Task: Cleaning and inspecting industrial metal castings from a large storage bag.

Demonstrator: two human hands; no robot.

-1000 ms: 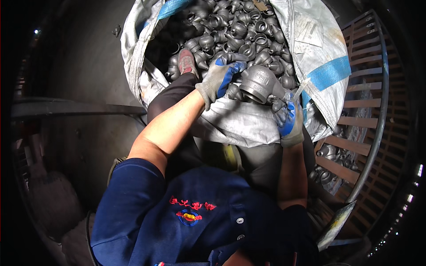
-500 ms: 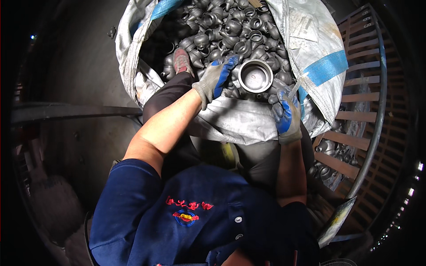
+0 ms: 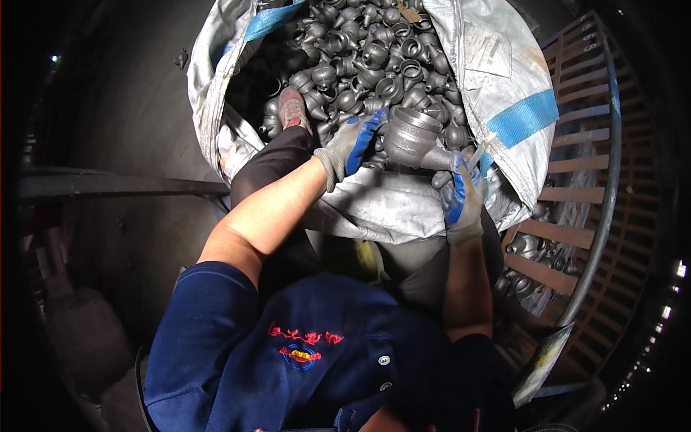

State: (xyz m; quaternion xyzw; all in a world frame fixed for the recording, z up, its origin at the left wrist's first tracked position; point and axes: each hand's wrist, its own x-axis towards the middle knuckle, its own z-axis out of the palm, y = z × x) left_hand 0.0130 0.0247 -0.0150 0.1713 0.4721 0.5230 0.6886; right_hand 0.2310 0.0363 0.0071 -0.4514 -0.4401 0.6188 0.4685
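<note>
A grey cast metal fitting (image 3: 414, 137), cup-shaped with a stub stem, is held over the open mouth of a big white woven bag (image 3: 389, 205). My left hand (image 3: 354, 144), in a grey glove with blue palm, grips the cup end. My right hand (image 3: 462, 194), gloved the same way, holds the stem end near the bag's right rim. The bag is filled with several dark metal fittings (image 3: 374, 50) of the same kind. My left foot in a reddish shoe (image 3: 291, 108) rests inside the bag on the pile.
A round metal cage with wooden slats (image 3: 576, 180) stands to the right, holding more fittings (image 3: 536, 248) at its bottom. A blue strap (image 3: 525, 119) runs across the bag's right flap. A dark metal bar (image 3: 115, 187) crosses at the left. The floor around is dim.
The fitting has been turned in my hands: its open cup faced the camera half a second ago, now it lies sideways. My right hand has slid along to the stem.
</note>
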